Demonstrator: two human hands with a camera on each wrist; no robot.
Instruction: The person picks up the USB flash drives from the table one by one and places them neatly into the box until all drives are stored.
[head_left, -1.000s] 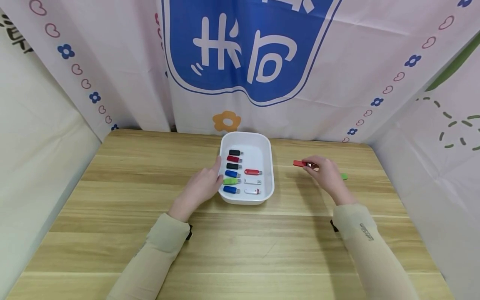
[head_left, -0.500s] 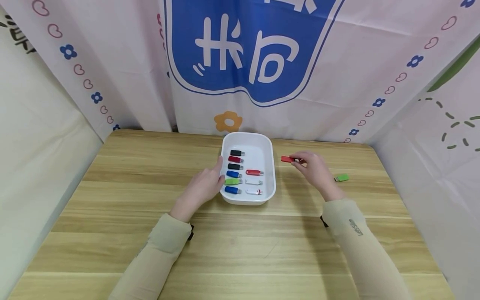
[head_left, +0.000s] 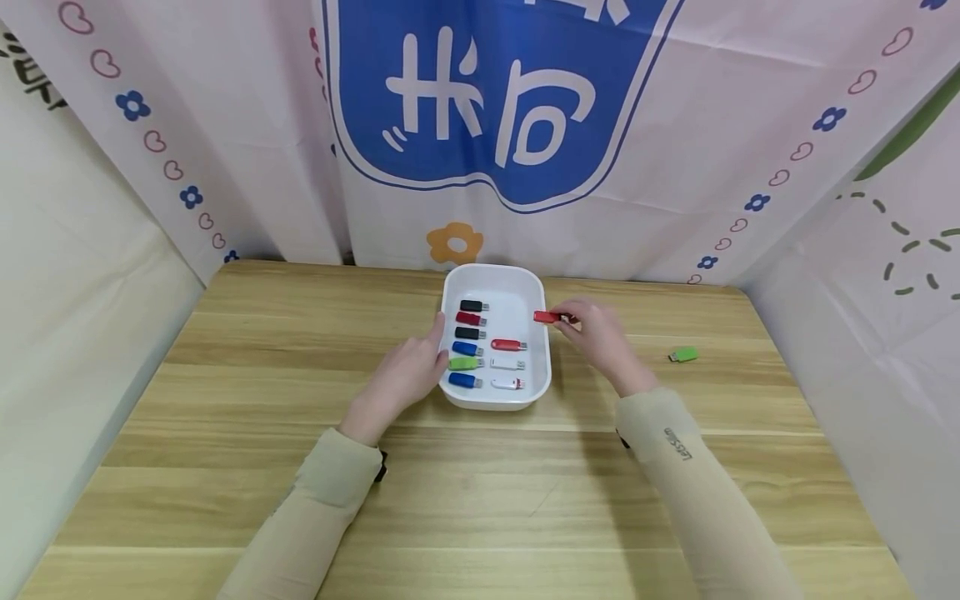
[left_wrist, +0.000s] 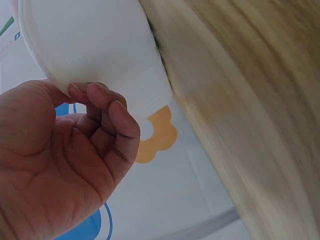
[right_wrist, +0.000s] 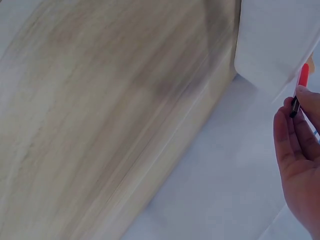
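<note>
In the head view my left hand (head_left: 401, 377) holds the left rim of a white plastic tray (head_left: 516, 288). The left wrist view shows its fingers curled at the tray's edge. My right hand (head_left: 602, 340) pinches a red USB stick (head_left: 545, 317) between thumb and fingers, above the tray's right rim. Its dark end points back into the hand, as the right wrist view shows. Inside the tray lies a left column of several USB sticks, black, dark red, blue and green. A shorter right column holds a red stick (head_left: 508, 344) and two white ones (head_left: 507, 364).
A green USB stick (head_left: 683, 355) lies on the wooden table (head_left: 480, 500), right of my right hand. Directly behind the tray hangs a printed white curtain (head_left: 645, 242) at the table's back edge. White cloth also borders both sides.
My right hand has carried the red USB stick leftward from over the table to the tray's right rim. The green stick has come into full view. My left hand stays on the tray.
</note>
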